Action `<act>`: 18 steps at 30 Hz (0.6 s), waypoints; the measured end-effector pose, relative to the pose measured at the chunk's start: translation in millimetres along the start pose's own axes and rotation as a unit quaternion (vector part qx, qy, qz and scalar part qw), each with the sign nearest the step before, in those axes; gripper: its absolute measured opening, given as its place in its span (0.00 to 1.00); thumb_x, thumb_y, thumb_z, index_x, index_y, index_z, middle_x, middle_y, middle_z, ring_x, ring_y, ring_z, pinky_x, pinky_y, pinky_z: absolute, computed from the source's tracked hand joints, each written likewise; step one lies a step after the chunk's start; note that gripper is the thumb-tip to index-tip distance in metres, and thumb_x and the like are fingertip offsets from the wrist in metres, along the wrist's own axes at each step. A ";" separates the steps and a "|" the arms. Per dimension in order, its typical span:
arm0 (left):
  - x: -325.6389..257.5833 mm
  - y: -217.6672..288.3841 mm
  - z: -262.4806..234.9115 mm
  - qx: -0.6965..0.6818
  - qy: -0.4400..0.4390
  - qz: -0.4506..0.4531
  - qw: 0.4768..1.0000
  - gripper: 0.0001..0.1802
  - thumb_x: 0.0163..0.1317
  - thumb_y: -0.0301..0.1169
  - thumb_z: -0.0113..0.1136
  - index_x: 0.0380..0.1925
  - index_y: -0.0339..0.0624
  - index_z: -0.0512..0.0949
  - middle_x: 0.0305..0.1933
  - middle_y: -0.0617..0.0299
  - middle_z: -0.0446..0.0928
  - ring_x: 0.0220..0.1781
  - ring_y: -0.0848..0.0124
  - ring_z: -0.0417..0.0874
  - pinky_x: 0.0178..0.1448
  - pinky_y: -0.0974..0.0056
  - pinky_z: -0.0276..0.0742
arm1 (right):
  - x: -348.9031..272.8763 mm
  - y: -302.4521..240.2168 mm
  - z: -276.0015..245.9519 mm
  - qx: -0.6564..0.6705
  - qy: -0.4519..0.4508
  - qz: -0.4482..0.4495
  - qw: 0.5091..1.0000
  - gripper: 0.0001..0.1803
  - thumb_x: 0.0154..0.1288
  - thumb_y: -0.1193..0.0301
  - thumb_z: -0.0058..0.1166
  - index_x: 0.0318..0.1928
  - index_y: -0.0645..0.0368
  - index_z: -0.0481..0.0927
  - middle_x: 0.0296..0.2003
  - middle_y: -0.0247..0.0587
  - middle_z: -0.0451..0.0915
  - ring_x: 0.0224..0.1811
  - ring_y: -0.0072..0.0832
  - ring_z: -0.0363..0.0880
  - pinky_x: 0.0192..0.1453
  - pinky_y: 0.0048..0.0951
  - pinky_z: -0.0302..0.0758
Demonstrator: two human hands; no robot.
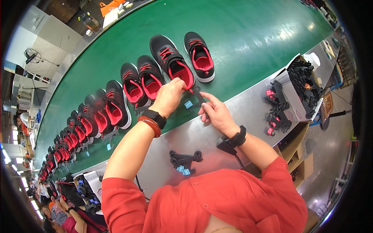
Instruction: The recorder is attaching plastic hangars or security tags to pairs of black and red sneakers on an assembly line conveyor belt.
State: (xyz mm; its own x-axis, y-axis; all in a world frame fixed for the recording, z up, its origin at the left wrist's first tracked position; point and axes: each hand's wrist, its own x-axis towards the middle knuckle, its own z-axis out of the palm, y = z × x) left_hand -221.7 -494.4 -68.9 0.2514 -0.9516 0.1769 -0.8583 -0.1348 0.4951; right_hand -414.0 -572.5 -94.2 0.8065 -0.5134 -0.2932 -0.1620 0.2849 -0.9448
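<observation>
Here we pinch our left hand [169, 94] on the heel of the black mesh sneaker with red lining [172, 62], its long axis pointing away from us, while our right hand [216, 112] grips the black plastic hanger with blue tag [195, 101] just beside that heel.

Bright, even overhead light puts a soft sheen on the green conveyor belt [248, 35] (strongest toward its far right end); beyond it, edges bend and darken.
</observation>
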 end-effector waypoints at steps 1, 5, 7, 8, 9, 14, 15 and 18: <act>-0.9 -2.4 -1.0 0.004 0.006 0.000 1.000 0.06 0.53 0.21 0.59 0.33 0.36 0.76 0.35 0.53 0.77 0.39 0.53 0.80 0.41 0.56 0.77 | 0.9 -0.6 3.4 -0.001 -0.002 0.000 1.000 0.22 0.71 0.73 0.43 0.65 0.57 0.64 0.28 0.35 0.78 0.21 0.16 0.74 0.22 0.19 0.72; -4.1 -10.6 -7.1 0.005 0.012 0.008 1.000 0.06 0.54 0.21 0.59 0.33 0.36 0.76 0.36 0.53 0.77 0.39 0.52 0.80 0.41 0.56 0.77 | 4.5 -13.5 9.7 -0.029 -0.049 0.023 0.998 0.20 0.70 0.72 0.45 0.62 0.58 0.69 0.23 0.32 0.76 0.20 0.15 0.73 0.21 0.19 0.70; -0.9 -8.8 -10.9 0.023 -0.001 -0.009 1.000 0.05 0.56 0.23 0.57 0.34 0.37 0.76 0.37 0.53 0.77 0.40 0.52 0.80 0.42 0.55 0.76 | 10.5 -18.8 7.1 -0.078 -0.081 0.042 0.993 0.19 0.70 0.71 0.46 0.60 0.59 0.71 0.20 0.31 0.75 0.19 0.14 0.72 0.21 0.19 0.69; -3.9 -9.1 -13.7 0.017 -0.002 -0.017 1.000 0.05 0.57 0.24 0.54 0.35 0.38 0.74 0.38 0.52 0.76 0.41 0.50 0.79 0.42 0.53 0.75 | 16.3 -17.0 7.3 -0.073 -0.099 0.036 0.992 0.18 0.70 0.70 0.46 0.58 0.58 0.73 0.18 0.29 0.73 0.16 0.14 0.68 0.20 0.18 0.65; -4.0 -8.2 -15.0 0.008 0.000 -0.013 1.000 0.06 0.59 0.24 0.52 0.36 0.39 0.73 0.39 0.52 0.75 0.42 0.49 0.78 0.41 0.50 0.74 | 22.5 -17.4 2.2 -0.071 -0.106 0.026 0.992 0.17 0.70 0.69 0.47 0.57 0.56 0.76 0.16 0.26 0.71 0.13 0.13 0.64 0.18 0.17 0.61; -10.2 0.6 -16.6 0.104 -0.076 0.070 0.989 0.34 0.55 0.18 0.48 0.64 0.54 0.64 0.58 0.44 0.68 0.46 0.44 0.79 0.44 0.50 0.79 | 43.7 -2.9 5.0 0.004 -0.095 -0.023 0.995 0.13 0.69 0.65 0.48 0.51 0.54 0.78 0.17 0.30 0.74 0.17 0.17 0.70 0.20 0.21 0.65; -14.0 13.6 -27.2 0.117 -0.117 0.061 0.984 0.35 0.54 0.20 0.54 0.64 0.57 0.63 0.59 0.42 0.67 0.45 0.43 0.79 0.44 0.49 0.79 | 45.2 -11.9 6.7 -0.060 -0.106 -0.017 0.992 0.13 0.69 0.65 0.47 0.49 0.54 0.78 0.17 0.31 0.75 0.17 0.18 0.71 0.20 0.22 0.66; -29.6 -8.0 -31.3 0.148 -0.059 0.081 0.984 0.22 0.53 0.30 0.62 0.51 0.53 0.74 0.51 0.51 0.74 0.34 0.51 0.82 0.35 0.52 0.78 | 37.1 -52.4 13.8 -0.180 -0.079 -0.137 0.971 0.13 0.67 0.64 0.45 0.43 0.59 0.77 0.24 0.39 0.78 0.26 0.29 0.76 0.32 0.31 0.73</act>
State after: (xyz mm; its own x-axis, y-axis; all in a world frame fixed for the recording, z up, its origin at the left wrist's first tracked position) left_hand -208.3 -456.6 -51.4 0.0619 -0.9903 0.1246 -0.9800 -0.0367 0.1958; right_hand -367.7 -595.3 -53.6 0.9196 -0.3922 -0.0244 -0.0945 -0.1607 -0.9825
